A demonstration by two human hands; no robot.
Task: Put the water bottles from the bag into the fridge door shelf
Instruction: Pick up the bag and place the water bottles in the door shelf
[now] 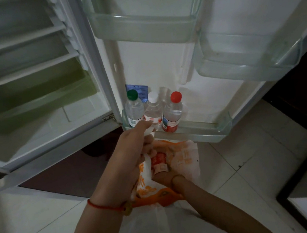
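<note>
Fridge door open. Bottom door shelf (204,132) holds three water bottles upright in row at left end: green-capped bottle (134,109), white-capped bottle (153,110), red-capped bottle (172,112), sides touching or nearly so. Left hand (134,153) closed on upper edge of orange-and-white plastic bag (184,160), holding it up just below shelf. Right hand (167,178) reaches inside bag, mostly hidden; grip cannot tell. Red-labelled bottle (160,161) lies in bag, just above right hand, beside left fingers.

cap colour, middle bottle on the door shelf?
White cap, head view.
</note>
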